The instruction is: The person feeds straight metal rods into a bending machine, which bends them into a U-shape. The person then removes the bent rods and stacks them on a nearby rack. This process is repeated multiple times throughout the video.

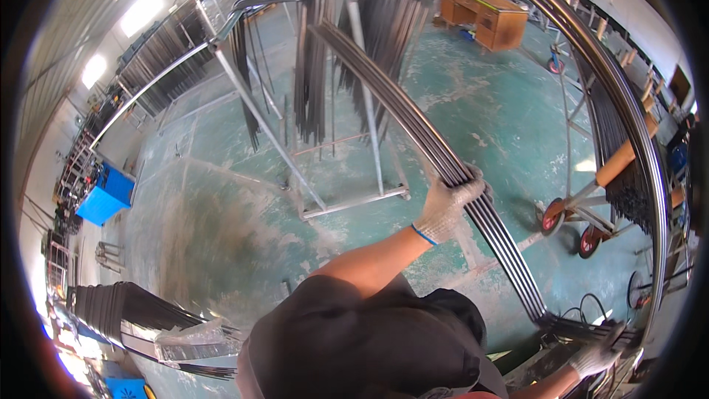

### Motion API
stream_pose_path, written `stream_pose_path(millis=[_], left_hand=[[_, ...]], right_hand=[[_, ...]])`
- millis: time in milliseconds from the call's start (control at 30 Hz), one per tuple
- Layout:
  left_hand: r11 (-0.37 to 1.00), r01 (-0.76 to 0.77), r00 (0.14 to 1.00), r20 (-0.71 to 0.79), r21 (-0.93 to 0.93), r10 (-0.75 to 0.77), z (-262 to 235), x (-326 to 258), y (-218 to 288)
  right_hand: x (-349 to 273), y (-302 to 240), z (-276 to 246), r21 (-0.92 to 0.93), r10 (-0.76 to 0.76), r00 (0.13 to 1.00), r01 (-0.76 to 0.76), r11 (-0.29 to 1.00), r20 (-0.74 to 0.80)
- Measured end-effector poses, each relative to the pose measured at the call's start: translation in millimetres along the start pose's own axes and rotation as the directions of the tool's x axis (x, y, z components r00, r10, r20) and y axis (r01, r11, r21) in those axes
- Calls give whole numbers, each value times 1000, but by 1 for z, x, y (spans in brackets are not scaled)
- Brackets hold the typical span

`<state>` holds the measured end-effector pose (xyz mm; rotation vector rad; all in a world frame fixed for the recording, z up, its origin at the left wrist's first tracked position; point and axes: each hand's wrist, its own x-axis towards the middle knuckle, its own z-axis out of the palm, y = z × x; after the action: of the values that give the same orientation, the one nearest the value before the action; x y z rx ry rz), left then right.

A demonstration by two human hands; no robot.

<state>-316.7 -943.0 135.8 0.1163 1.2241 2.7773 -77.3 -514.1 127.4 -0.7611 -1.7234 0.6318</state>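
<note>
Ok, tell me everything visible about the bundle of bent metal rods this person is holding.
The bundle of rods is several thin, dark, shiny metal bars lying side by side in a flat band. It looks bent into a large frame: one run slants down from the hanging racks to a corner near the floor, another sweeps up along the right. The gloved left hand grips the slanted run; the gloved right hand holds near the corner.

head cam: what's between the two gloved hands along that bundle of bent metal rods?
In the head view, only the rod bundle itself spans from the left hand to the right hand; green floor lies behind it.
</note>
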Motion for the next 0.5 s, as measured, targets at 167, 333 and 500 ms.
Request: stream_pose_path(millis=[167, 333, 500], left_hand=[[988, -99, 992, -85, -114, 90, -70, 40, 89], [943, -216, 974, -126, -254, 189, -184, 135, 173], [872, -301, 936, -296, -386, 192, -295, 208, 274]], right_hand=[[6, -141, 120, -41, -51, 995, 55, 998, 87], [10, -291, 258, -10, -480, 869, 484, 875, 123], [-34, -533, 399, 29, -652, 707, 671, 740, 274]])
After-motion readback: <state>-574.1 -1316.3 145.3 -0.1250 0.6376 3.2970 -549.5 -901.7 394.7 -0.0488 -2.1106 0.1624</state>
